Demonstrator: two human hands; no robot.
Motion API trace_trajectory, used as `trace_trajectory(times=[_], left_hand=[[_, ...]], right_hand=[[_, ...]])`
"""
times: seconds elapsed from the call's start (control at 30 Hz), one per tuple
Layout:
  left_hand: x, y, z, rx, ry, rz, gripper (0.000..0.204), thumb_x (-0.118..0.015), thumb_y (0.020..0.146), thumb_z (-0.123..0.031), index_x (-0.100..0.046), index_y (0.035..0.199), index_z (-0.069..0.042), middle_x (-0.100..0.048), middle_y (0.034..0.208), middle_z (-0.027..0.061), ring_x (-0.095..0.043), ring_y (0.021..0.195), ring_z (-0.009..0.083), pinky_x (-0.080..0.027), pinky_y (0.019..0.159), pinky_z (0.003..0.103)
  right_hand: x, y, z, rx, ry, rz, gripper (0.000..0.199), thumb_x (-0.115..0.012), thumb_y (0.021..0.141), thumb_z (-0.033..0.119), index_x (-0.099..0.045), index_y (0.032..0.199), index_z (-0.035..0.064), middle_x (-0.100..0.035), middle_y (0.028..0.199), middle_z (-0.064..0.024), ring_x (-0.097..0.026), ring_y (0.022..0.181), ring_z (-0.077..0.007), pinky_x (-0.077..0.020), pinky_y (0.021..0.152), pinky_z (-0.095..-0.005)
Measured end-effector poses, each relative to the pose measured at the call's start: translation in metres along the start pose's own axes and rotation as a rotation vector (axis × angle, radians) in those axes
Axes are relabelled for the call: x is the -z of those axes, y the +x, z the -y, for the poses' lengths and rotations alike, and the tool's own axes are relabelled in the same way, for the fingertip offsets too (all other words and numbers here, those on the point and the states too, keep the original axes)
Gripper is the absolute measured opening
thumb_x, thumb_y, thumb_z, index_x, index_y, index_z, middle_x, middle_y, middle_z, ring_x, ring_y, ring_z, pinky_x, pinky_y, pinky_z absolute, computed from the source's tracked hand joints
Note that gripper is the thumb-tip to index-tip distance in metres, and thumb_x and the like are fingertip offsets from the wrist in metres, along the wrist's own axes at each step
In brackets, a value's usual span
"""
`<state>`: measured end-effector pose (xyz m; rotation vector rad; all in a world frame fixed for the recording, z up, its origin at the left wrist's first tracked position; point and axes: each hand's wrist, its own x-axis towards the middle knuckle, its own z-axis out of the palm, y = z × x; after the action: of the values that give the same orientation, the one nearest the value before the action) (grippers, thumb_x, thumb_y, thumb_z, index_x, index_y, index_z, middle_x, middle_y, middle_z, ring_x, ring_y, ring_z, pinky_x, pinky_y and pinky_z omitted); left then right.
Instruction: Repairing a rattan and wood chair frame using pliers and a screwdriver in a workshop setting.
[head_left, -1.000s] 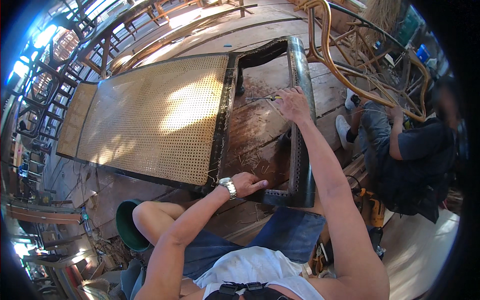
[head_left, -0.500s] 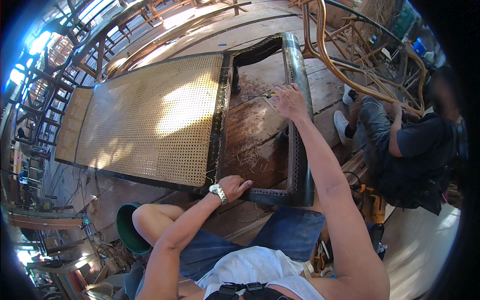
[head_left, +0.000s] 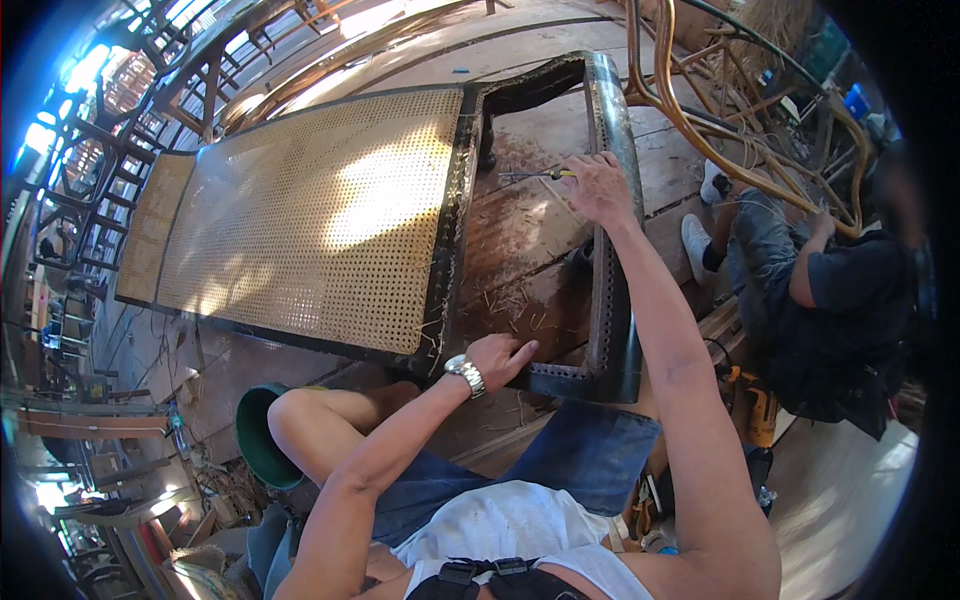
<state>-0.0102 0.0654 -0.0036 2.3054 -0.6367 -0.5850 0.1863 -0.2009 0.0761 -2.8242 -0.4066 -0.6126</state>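
The right hand [head_left: 600,192] is closed around the handle of a thin hand tool [head_left: 536,175], which points left above the opening in a dark chair frame [head_left: 622,315]. The left hand [head_left: 500,358] rests at the frame's near rail, thumb extended; whether its fingers grip the rail, I cannot tell. Woven cane [head_left: 300,225] fills the frame's longer section.

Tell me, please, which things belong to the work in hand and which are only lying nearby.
Seemingly in the work:
slim tool in the right hand
black frame, left hand at its edge
cane panel

Apparently just nearby:
green container
yellow power tool
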Motion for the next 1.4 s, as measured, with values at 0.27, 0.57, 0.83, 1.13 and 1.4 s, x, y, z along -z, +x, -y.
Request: trace_trajectory(times=[0.27, 0.57, 0.83, 1.13, 1.4], left_hand=[[0.005, -0.015, -0.008, -0.104, -0.169, -0.080, 0.047, -0.053, 0.104, -0.043, -0.071, 0.096, 0.000, -0.068, 0.085, 0.0210, -0.065, 0.082, 0.0382, -0.051, 0.078, 0.044], [0.063, 0.013, 0.035, 0.134, 0.013, -0.617, 0.044, -0.082, 0.083, -0.038, -0.067, 0.109, -0.005, -0.067, 0.099, 0.0151, -0.067, 0.088, 0.0300, -0.054, 0.076, 0.041], [0.093, 0.098, 0.096, 0.325, 0.285, -0.781, 0.050, -0.085, 0.077, -0.041, -0.069, 0.113, -0.011, -0.063, 0.099, 0.0095, -0.064, 0.095, 0.0290, -0.053, 0.085, 0.044], [0.094, 0.117, 0.120, 0.221, 0.268, -0.849, 0.023, -0.075, 0.088, -0.030, -0.076, 0.089, -0.006, -0.069, 0.091, 0.0150, -0.067, 0.089, 0.0320, -0.053, 0.081, 0.043], [0.103, 0.123, 0.121, 0.222, 0.495, -0.612, 0.019, -0.065, 0.097, -0.024, -0.065, 0.095, -0.005, -0.063, 0.104, 0.0187, -0.065, 0.092, 0.0388, -0.053, 0.081, 0.048]], right_hand=[[0.002, 0.003, 0.002, -0.034, -0.020, 0.092, 0.031, -0.066, 0.094, 0.031, -0.069, 0.119, 0.0137, -0.071, 0.114, -0.0075, -0.062, 0.115, -0.0277, -0.0378, 0.111, -0.0418], [-0.009, 0.001, -0.001, -0.029, -0.032, 0.027, 0.024, -0.066, 0.094, 0.025, -0.069, 0.115, 0.0135, -0.071, 0.114, -0.0059, -0.064, 0.111, -0.0259, -0.0404, 0.108, -0.0396], [-0.009, 0.003, -0.003, -0.059, -0.049, 0.070, 0.027, -0.064, 0.096, 0.027, -0.066, 0.119, 0.0135, -0.071, 0.116, -0.0061, -0.063, 0.113, -0.0263, -0.0390, 0.109, -0.0399], [-0.016, 0.002, -0.009, -0.020, -0.026, -0.025, 0.026, -0.059, 0.100, 0.033, -0.069, 0.119, 0.0175, -0.073, 0.107, -0.0079, -0.066, 0.107, -0.0257, -0.0374, 0.110, -0.0426], [-0.018, 0.002, -0.009, -0.028, -0.039, -0.026, 0.025, -0.058, 0.101, 0.032, -0.069, 0.117, 0.0174, -0.073, 0.105, -0.0055, -0.067, 0.107, -0.0245, -0.0376, 0.110, -0.0429]])
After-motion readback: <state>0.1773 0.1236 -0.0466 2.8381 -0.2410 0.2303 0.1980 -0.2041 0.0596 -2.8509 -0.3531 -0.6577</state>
